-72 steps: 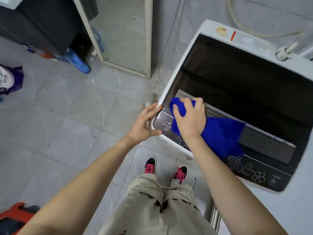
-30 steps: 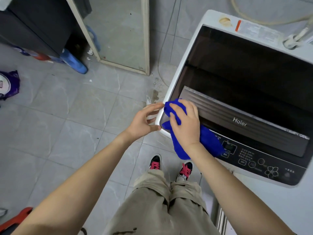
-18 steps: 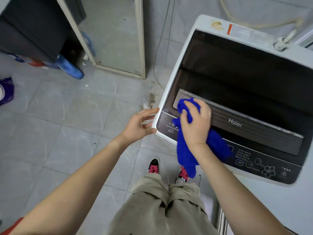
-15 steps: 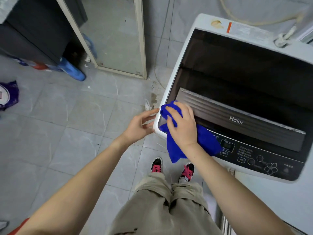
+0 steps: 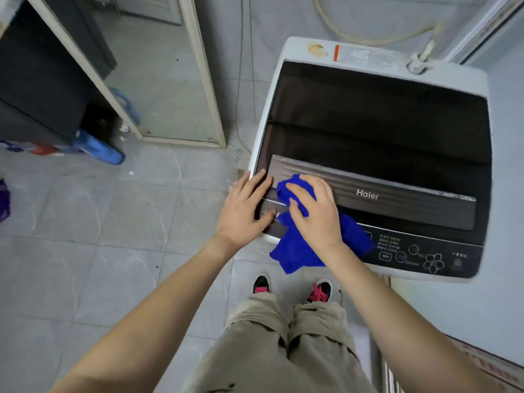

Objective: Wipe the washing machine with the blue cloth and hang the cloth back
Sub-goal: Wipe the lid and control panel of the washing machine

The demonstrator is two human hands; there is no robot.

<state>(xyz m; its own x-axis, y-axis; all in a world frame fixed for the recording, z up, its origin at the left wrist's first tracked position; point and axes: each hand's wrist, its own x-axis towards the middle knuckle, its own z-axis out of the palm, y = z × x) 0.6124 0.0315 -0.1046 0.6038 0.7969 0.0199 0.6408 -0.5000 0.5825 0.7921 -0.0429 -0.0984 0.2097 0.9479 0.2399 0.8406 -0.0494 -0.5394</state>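
Note:
A white top-loading washing machine (image 5: pixel 368 49) with a dark glass lid stands at the right. Along its near edge runs its dark control panel (image 5: pixel 419 253). The blue cloth (image 5: pixel 297 251) lies over the panel's left end and hangs off the front edge. My right hand (image 5: pixel 314 214) presses down on the cloth with spread fingers, by the left end of the lid's handle strip. My left hand (image 5: pixel 243 211) lies flat on the machine's front-left corner, fingers straight, just left of the cloth.
A framed mirror (image 5: pixel 158 69) leans against the wall at the left of the machine. A dark cabinet (image 5: pixel 37 80) and a blue bottle (image 5: pixel 99 148) are at far left. A hose (image 5: pixel 368 38) runs behind the machine. My shoes (image 5: pixel 292 287) stand on the grey tiled floor.
My left hand has moved from the machine's corner edge up onto its top surface. My right hand has slid the cloth slightly right and up the panel.

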